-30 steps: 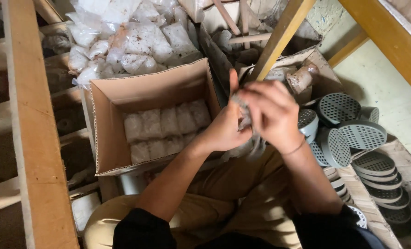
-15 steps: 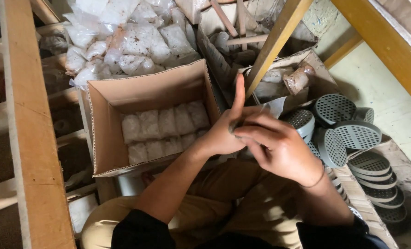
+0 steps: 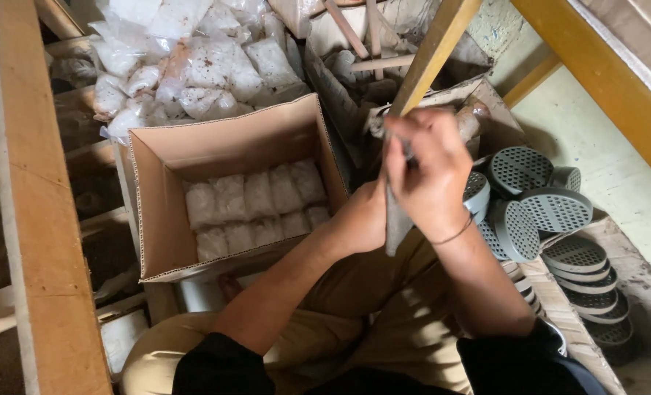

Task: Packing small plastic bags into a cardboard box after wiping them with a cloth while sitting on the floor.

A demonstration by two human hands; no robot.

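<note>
Over our lap: our right hand is raised, fingers curled tight around a thin grey strip of flexible material that hangs down from the grip.
Left hand: our left hand sits just behind the strip, mostly hidden; we cannot tell how its fingers are set.
Box: an open brown cardboard box stands at our left within easy reach, two rows of white wrapped packets filling its far half.
Right side: grey perforated round caps crowd the floor.
Room: yellow wooden beams hem us in closely.
</note>
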